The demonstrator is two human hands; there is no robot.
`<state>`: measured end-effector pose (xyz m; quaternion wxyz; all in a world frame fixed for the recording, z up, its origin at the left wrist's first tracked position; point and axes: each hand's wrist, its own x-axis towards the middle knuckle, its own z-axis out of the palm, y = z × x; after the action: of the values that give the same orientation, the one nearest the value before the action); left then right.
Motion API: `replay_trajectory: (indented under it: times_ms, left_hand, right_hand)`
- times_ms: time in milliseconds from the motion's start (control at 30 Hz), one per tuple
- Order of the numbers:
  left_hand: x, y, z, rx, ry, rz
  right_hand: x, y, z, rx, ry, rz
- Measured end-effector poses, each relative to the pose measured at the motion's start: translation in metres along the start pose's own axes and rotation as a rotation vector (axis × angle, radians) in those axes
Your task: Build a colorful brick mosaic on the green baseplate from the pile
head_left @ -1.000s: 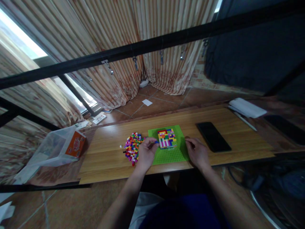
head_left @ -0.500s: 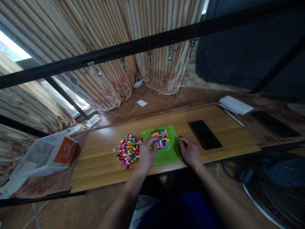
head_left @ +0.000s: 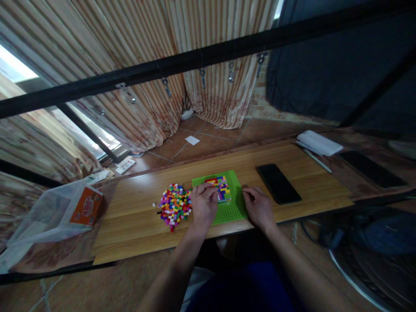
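As I inspect remotely, the left hand (head_left: pixel 204 206) bends over the multicoloured brick block (head_left: pixel 223 185), thumb and fingertips close together; whether they pinch a brick, I cannot tell. The right hand (head_left: pixel 259 205) lies curled by the right edge of the green baseplate (head_left: pixel 232 211), any grip undetermined. Loose bricks (head_left: pixel 175 203) lie heaped and unplaced to the left. The block sits on the baseplate, bare studs around it; I judge the work partway. Beyond lies a black smartphone (head_left: pixel 278 183).
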<state>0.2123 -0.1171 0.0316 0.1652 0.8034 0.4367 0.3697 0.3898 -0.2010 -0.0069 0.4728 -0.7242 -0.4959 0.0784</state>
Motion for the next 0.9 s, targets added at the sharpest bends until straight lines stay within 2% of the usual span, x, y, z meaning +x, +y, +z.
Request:
replay_trajectory:
  times_ms: [333, 500, 900]
  left_hand:
    - [0.003, 0.009, 0.003, -0.089, 0.066, -0.135]
    - [0.002, 0.01, 0.005, -0.101, 0.082, -0.113]
    - [-0.005, 0.018, 0.005, 0.05, 0.042, -0.109]
  right_hand:
    - [0.0, -0.003, -0.001, -0.013, 0.002, -0.001]
    - [-0.001, -0.001, -0.001, -0.012, -0.009, 0.011]
    - [-0.003, 0.005, 0.0, -0.072, 0.012, -0.012]
